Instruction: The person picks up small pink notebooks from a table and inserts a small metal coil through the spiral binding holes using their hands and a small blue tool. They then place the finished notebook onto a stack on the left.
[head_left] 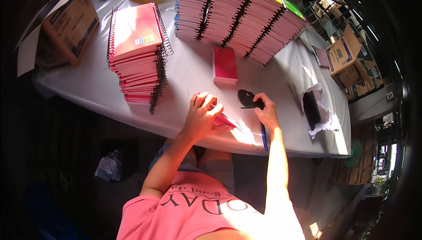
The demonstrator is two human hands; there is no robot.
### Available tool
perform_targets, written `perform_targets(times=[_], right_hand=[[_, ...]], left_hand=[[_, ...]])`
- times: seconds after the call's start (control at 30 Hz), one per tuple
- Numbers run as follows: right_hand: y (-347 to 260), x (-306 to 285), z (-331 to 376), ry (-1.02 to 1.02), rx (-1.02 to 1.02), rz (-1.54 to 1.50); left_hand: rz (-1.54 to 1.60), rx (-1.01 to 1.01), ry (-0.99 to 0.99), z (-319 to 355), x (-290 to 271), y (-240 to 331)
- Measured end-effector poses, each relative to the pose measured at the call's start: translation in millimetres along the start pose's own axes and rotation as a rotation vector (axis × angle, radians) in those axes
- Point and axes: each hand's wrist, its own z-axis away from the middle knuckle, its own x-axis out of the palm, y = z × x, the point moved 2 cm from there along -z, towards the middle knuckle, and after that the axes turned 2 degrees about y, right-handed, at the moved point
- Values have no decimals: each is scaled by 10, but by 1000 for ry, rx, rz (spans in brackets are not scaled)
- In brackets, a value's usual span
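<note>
We see a white-covered table [193, 73] bearing tall rows of spiral notebooks [237, 20], with a smaller red-topped stack [136, 33] to our left. Just before the rows lies a red pad [225, 66]. At the table's near edge, our left hand [202, 113] grasps a red-covered piece [225, 121]; our right hand [267, 111] clasps a black object [247, 99]

I see the left hand [201, 113] pinching a small red booklet [225, 121] near the edge of the white-covered table [189, 70]. The right hand [268, 113] grips a black tool [246, 98], though I can't make out its kind from here. Beyond them I have a red pad [225, 66] lying between a leaning stack of red spiral notebooks [136, 35] and taller notebook rows [239, 18]. Black coils [311, 109] sit in white wrapping [324, 116] at right.
</note>
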Motion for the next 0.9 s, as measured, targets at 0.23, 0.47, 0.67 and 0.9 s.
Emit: perform_targets(times=[0.23,0.47,0.67,0.9], right_hand=[[-197,245,222,-329,-28,-936],[-253,173,98,-215,174,-434],[-204,256,59,-219,59,-347],[-308,396,50,-134,27,-567]], left_hand=[[52,2,-22,-42,-3,-29],[90,-7,4,-67,-7,-34],[168,-94,16,-135,-3,-125],[393,-204,91,31,251,-336]])
